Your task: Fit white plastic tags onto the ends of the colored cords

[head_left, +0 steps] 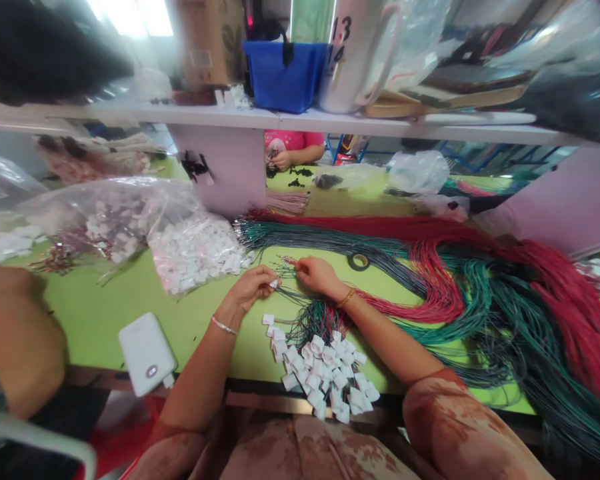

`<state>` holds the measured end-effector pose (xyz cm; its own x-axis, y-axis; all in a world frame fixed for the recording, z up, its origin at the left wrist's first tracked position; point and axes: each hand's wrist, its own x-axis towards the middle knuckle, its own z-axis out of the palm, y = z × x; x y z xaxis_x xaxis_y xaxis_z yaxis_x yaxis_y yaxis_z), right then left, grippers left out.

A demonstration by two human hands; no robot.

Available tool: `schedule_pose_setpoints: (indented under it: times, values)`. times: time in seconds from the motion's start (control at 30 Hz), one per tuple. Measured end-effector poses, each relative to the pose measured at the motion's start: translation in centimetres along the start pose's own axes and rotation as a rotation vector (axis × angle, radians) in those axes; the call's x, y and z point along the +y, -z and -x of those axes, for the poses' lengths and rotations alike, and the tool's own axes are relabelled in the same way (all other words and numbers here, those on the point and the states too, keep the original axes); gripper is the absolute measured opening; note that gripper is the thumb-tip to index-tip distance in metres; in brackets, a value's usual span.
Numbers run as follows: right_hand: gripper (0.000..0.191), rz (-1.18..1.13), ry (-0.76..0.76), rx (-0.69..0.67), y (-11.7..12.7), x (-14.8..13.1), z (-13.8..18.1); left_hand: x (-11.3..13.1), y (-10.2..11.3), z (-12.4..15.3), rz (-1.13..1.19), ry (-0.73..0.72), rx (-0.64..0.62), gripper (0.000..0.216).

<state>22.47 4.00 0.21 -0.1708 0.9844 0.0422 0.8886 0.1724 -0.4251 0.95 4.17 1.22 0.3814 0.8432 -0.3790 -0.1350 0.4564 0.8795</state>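
Pinched in my left hand (254, 287) is a small white plastic connector (273, 283), with dark wires trailing from it to the right. My right hand (316, 275) is closed beside it, its fingers at the metal-tipped ends of red wires (289, 260); exactly what they grip is hard to see. Below both hands lies a heap of wired white connectors (320, 367) near the table's front edge. To the left of my left hand rests a clear bag of white connectors (195, 250).
Long bundles of red wires (560, 307) and green wires (475, 287) cover the right side. A roll of black tape (359, 261) lies beyond my right hand, a white power bank (147, 353) at left. A shelf (290, 121) crosses above. Co-workers sit opposite and at left.
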Motion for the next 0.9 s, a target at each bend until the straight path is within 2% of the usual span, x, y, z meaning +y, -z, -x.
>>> schedule_pose_setpoints:
  times: [0.2,0.37,0.43,0.53,0.67,0.77,0.9]
  values:
    - [0.022,0.151,-0.043,-0.060,-1.0,-0.7,-0.4,0.0,-0.3,0.2,-0.017,0.007,0.007,0.013]
    - [0.023,0.151,-0.014,0.022,-0.3,0.2,-0.5,-0.3,-0.2,0.0,-0.019,0.011,-0.029,0.015]
    - [0.021,0.082,-0.012,0.054,0.0,0.3,-0.6,-0.5,-0.4,0.0,-0.032,0.017,-0.043,0.014]
    - [0.018,-0.118,0.070,0.097,0.2,-0.4,-1.1,-0.8,-0.8,0.0,-0.023,0.016,-0.054,0.015]
    - [0.015,-0.421,0.174,0.116,0.1,-2.6,-2.1,-1.3,-1.1,-0.2,0.078,-0.070,-0.055,0.022]
    - [0.013,-0.572,0.173,0.110,0.0,-3.7,-2.1,-1.6,-1.2,-0.5,0.175,-0.114,-0.019,0.024]
    - [0.017,-0.648,0.135,0.080,-0.2,-3.4,-0.9,-1.8,-1.2,-0.8,0.287,-0.156,0.000,0.022]
